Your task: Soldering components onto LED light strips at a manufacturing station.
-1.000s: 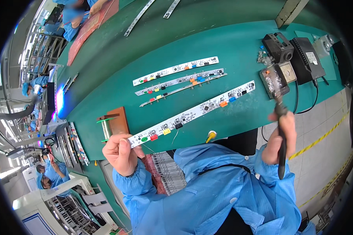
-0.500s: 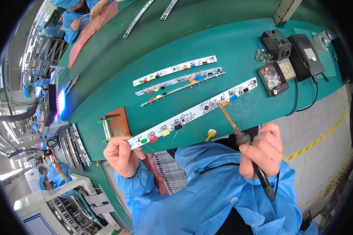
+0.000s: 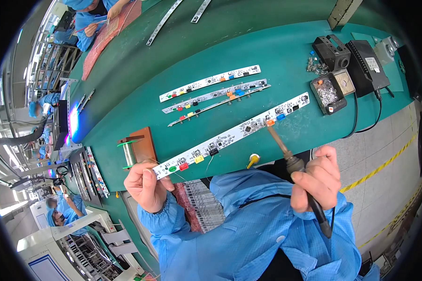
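My left hand (image 3: 147, 186) pinches the near left end of a long white circuit board (image 3: 237, 136) between thumb and fingers. The board slants up to the right above the green bench, carrying green, red, yellow, black, orange and blue parts. In my right hand (image 3: 318, 180) is a soldering iron (image 3: 293, 161), gripped by its dark handle. Its tip meets the board's lower edge by the orange part (image 3: 270, 122); whether it touches cannot be made out. A thin wire hangs below the board near my left fingers. Farther back, several similar boards (image 3: 208, 83) lie on the bench.
A spool of solder wire (image 3: 129, 154) stands by a brown block (image 3: 144, 143) at left. At right are a black tray of solder scraps (image 3: 327, 93), an iron stand (image 3: 332, 51) and a black box (image 3: 366, 65). A yellow knob (image 3: 253, 160) sits at the bench's front edge. Co-workers sit at left.
The soldering iron and my right hand have shifted slightly right, its tip moving along the board to the orange part. My left hand stays on the board's end.
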Available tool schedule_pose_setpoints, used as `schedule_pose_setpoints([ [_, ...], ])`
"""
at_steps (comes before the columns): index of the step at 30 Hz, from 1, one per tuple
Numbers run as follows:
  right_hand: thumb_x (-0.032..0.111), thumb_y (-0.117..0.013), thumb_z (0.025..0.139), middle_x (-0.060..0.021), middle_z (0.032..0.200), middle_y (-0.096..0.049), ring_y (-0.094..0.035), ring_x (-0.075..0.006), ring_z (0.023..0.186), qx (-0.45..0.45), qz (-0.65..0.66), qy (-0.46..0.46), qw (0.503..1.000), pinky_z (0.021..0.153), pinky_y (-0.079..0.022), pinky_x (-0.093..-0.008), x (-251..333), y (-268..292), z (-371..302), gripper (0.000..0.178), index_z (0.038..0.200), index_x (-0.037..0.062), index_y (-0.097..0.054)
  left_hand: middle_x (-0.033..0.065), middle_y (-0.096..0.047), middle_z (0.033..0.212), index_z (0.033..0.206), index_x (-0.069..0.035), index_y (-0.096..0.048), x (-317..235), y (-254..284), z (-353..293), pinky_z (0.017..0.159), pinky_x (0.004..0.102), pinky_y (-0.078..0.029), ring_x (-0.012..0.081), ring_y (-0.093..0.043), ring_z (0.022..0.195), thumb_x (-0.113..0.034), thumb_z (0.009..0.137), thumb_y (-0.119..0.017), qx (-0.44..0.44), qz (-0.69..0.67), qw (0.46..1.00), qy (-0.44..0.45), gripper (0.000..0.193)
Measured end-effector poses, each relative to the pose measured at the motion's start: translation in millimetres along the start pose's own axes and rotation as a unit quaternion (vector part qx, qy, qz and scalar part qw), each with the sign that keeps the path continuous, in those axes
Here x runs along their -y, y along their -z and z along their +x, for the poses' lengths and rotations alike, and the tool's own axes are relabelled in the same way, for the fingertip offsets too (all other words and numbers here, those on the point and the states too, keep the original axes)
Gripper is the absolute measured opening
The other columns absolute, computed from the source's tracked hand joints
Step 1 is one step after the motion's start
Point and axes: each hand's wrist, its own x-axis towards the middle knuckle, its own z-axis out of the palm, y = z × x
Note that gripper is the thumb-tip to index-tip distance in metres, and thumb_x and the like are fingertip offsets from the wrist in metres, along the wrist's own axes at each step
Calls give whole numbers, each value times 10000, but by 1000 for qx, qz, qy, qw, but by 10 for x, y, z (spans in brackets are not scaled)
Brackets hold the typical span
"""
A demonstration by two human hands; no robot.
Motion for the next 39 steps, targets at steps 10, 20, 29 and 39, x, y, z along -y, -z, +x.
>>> schedule_pose_setpoints([
  [10, 156, -446, 896, -193, 838, -551, -489, -224, 745, -80, 13, -88, 993, 699, -411, -366, -409, 143, -255, 334, 1145, -60, -499, 148, -602, 674, 913, 93, -577, -2, -73, 56, 449, 246, -449, 160, -574, 498, -106, 913, -520, 1, -31, 999, 40, 207],
  [20, 114, -463, 886, -172, 950, -592, -550, -226, 859, -127, -6, -198, 972, 809, -436, -345, -792, 80, -676, 324, 1137, -83, -519, 112, -608, 729, 934, 66, -583, 406, -236, 879, 494, 244, -454, 142, -561, 564, -91, 908, -509, -30, 41, 990, 130, 176],
  [29, 91, -478, 879, -141, 902, -575, -544, -220, 839, -76, 24, -208, 975, 788, -445, -340, -882, -100, -810, 262, 1081, -67, -533, 176, -635, 879, 978, 92, -570, 1649, -1403, 2780, 568, 287, -541, 225, -647, 684, -88, 878, -507, -136, -119, 956, 231, 216],
  [39, 96, -473, 884, -141, 916, -585, -544, -219, 840, -75, 33, -204, 976, 785, -448, -341, -1036, -92, -760, 288, 1108, -76, -531, 116, -656, 708, 985, -34, -659, 829, -360, 2353, 585, 319, -505, 203, -631, 600, -109, 815, -537, 139, 466, 870, -77, 221],
])
